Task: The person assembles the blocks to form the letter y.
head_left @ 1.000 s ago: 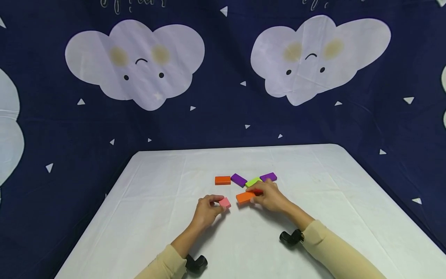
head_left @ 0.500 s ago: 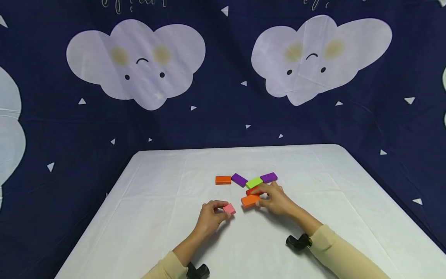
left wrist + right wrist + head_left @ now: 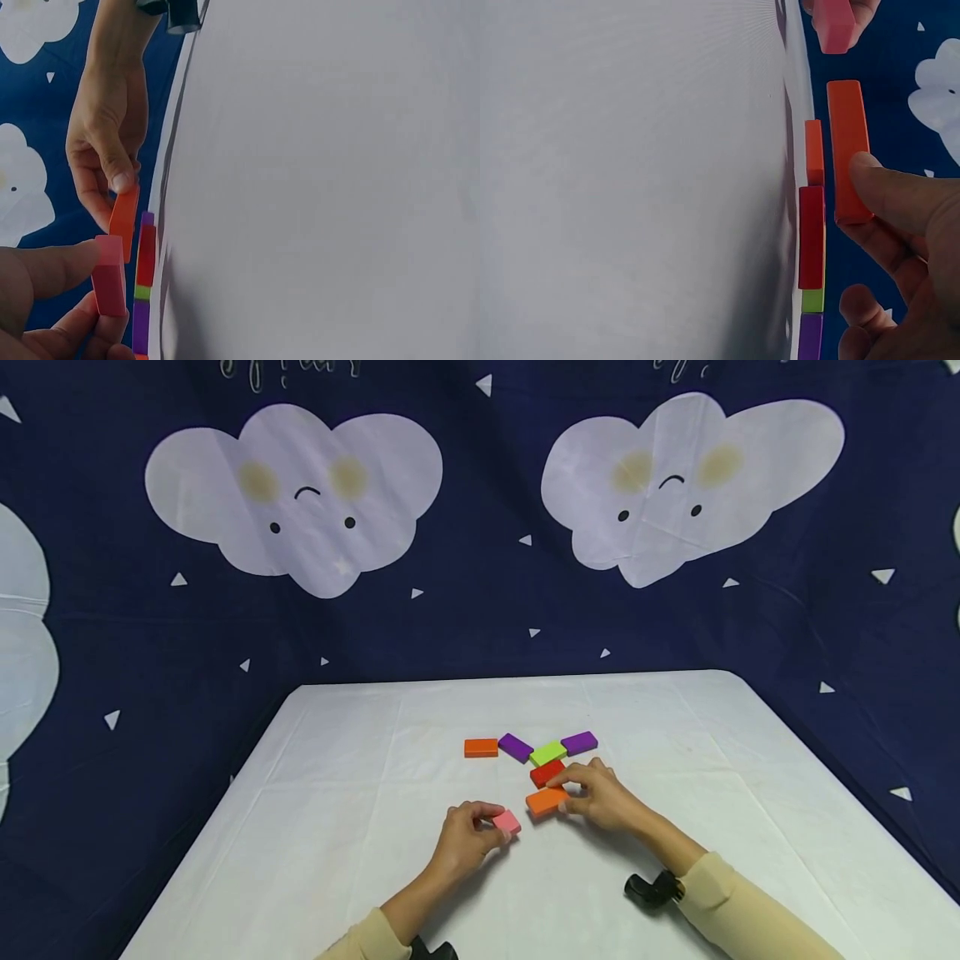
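Note:
Between thumb and fingers my left hand (image 3: 463,841) pinches a pink block (image 3: 507,822), whose long side shows in the left wrist view. My right hand (image 3: 606,797) pinches an orange block (image 3: 547,802) by its right end, held just above the table as the right wrist view shows. Right behind that block a red block (image 3: 547,773) lies on the table, partly covered by a right fingertip. A lime green block (image 3: 548,753) lies beyond the red one. The pink block is to the left of the held orange block and nearer me, apart from it.
Two purple blocks (image 3: 515,747) lie either side of the green one. A second orange block (image 3: 481,748) ends the row at the left. All rest on a white-covered table (image 3: 337,827), before a dark blue cloth (image 3: 480,610) with cloud prints.
Both hands have moved right and toward me, carrying the pink and orange blocks. The red block, partly hidden by the right hand before, now shows more fully.

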`<state>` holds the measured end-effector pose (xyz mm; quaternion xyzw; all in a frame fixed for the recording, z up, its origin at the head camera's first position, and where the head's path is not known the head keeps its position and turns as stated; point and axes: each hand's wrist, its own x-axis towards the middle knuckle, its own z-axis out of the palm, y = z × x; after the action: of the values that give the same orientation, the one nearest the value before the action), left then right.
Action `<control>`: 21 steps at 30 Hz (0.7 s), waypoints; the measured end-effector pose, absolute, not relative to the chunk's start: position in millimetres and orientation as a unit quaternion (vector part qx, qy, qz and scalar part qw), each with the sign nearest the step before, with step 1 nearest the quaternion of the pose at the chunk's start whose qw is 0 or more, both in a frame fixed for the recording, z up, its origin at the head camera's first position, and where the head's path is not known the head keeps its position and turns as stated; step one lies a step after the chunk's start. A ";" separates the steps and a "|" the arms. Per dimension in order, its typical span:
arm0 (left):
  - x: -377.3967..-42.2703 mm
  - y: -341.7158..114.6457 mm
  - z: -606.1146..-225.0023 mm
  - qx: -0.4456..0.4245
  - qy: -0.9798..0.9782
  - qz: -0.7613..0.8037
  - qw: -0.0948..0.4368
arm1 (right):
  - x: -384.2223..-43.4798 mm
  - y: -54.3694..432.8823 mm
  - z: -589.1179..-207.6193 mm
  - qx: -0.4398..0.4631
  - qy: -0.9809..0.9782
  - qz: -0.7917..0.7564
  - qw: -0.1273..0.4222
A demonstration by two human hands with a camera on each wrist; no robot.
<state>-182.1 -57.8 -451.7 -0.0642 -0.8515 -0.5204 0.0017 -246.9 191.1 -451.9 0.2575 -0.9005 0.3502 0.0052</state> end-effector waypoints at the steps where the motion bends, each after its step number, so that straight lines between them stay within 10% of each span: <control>1: -181.7 -56.5 -452.2 -0.066 -0.853 -0.518 0.002 | -246.4 191.9 -452.4 0.258 -0.900 0.350 0.004; 21: -175.1 -37.2 -458.9 -0.064 -0.859 -0.507 0.007 | -238.9 198.9 -458.1 0.277 -0.897 0.343 -0.027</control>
<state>-175.1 -37.2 -458.9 -0.0640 -0.8593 -0.5074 0.0072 -238.9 198.9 -458.1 0.2772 -0.8972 0.3426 -0.0274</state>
